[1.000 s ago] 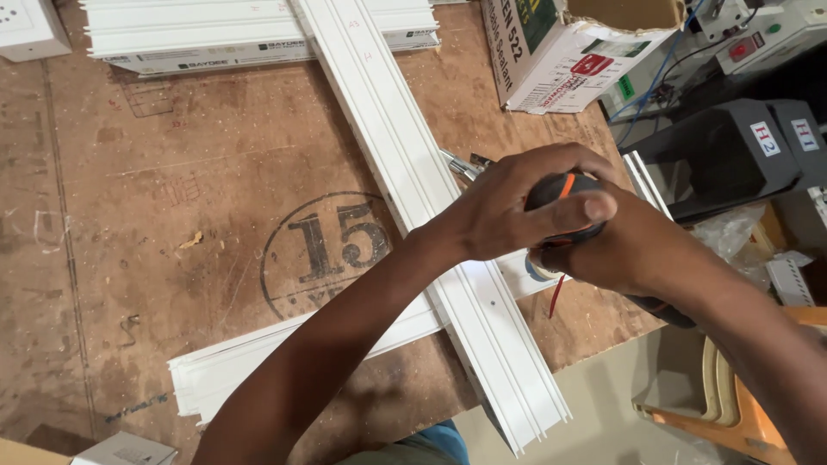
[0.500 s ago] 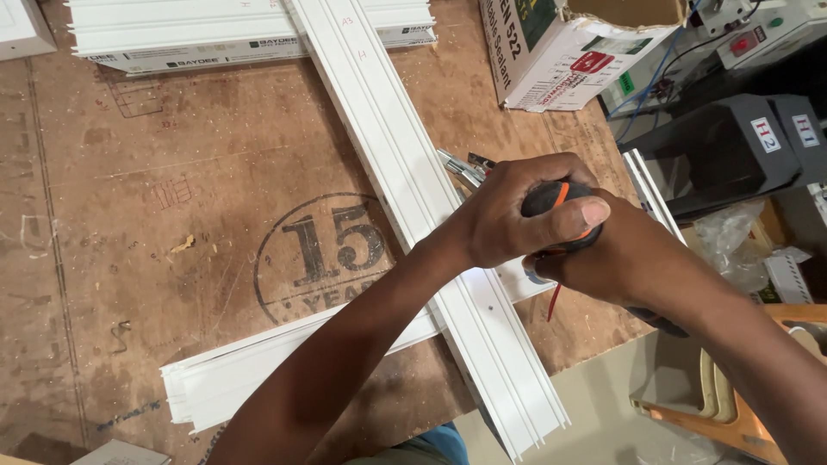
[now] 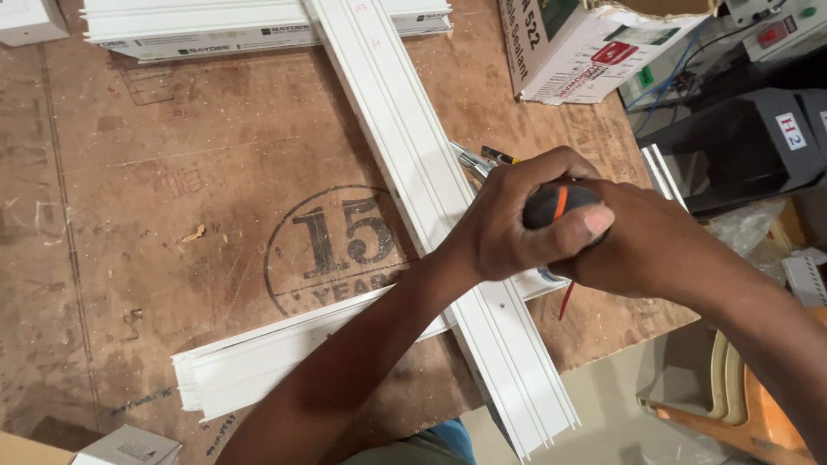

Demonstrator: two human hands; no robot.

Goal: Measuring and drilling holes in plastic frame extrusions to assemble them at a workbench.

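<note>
Both hands close over a black tool handle with an orange stripe [image 3: 558,205] at the near right of a worn brown desk [image 3: 172,215]. The left hand [image 3: 525,220] wraps its fingers over the top of the handle, thumb pressed across the front. The right hand [image 3: 642,250] cups it from the right side, the two hands touching. The tool's working end is hidden beneath the hands, so what it meets cannot be told.

Directly under the hands runs a long white plastic channel [image 3: 405,146], laid diagonally across the desk from its near edge to its far side. A second white strip [image 3: 267,357] crosses beneath it, reaching to the left of the hands towards the near corner. A thin red wire [image 3: 565,300] hangs just below the right hand.

Just beyond the left hand lie a small metal tool [image 3: 469,159] and a black-and-yellow piece [image 3: 500,156], beside the channel. Farther off, past the hands, a stack of white channels [image 3: 198,26] lies across the desk's far edge. To the far right stand a white cardboard carton [image 3: 586,52] and a dark grey box-shaped unit [image 3: 741,146].
</note>
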